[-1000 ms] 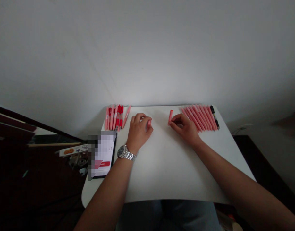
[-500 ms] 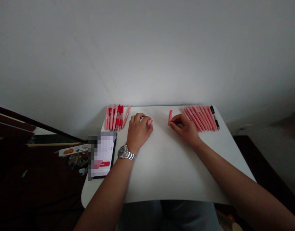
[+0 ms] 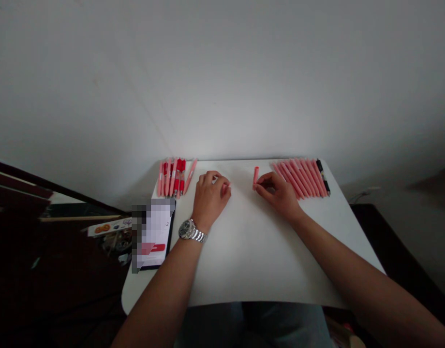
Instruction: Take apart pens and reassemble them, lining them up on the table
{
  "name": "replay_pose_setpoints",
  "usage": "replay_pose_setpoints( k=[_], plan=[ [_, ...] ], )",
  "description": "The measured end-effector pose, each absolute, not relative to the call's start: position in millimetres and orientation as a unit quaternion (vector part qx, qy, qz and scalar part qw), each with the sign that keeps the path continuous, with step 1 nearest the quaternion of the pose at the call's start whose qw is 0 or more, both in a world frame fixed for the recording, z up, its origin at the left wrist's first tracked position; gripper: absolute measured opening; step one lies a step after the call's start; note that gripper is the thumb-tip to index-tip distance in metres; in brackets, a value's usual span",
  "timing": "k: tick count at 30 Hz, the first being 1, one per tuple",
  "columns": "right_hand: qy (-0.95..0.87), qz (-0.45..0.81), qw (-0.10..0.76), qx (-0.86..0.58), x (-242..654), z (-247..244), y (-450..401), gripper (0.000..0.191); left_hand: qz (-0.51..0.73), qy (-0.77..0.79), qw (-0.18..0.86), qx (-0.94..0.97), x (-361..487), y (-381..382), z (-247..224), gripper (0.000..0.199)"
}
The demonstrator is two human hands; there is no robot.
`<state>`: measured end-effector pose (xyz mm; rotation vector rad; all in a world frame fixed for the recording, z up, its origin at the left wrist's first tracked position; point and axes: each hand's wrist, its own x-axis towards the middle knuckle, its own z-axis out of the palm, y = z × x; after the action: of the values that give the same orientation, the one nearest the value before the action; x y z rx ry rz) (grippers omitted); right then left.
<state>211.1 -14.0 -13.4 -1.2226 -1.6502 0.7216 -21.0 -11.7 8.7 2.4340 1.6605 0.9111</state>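
Mid-assembly on one pen, I'd say. My right hand [image 3: 280,193] pinches a pink barrel piece [image 3: 256,177], tip up, just left of the pink barrel row [image 3: 298,176]. My left hand [image 3: 209,195] is curled shut around a small pink part [image 3: 226,185], mostly hidden. Finished red pens [image 3: 174,176] sit far left on the table [image 3: 259,261]. Next move likely needs both parts brought together end to end, axes aligned.

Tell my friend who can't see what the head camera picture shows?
Two bare hands rest on a white table: the right hand pinches a short pink pen piece, the left hand closes on a small pink part. Rows of pink pens and red pens lie along the far edge.
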Motion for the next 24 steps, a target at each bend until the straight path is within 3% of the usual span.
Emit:
replay_pose_setpoints(
  k=[17, 24],
  plan=[
    [-0.684, 0.265, 0.453, -0.506, 210.1, -11.0, -15.3, 0.024, 0.32, 0.518, 0.058, 0.791, -18.3, -12.1, 13.3, 0.007],
    [-0.697, 0.254, 0.455, -0.493, 209.4, -6.3, -16.5, 0.016, 0.391, 0.502, 0.116, 0.763, -19.5, -9.0, 9.5, 0.01]
  ],
)
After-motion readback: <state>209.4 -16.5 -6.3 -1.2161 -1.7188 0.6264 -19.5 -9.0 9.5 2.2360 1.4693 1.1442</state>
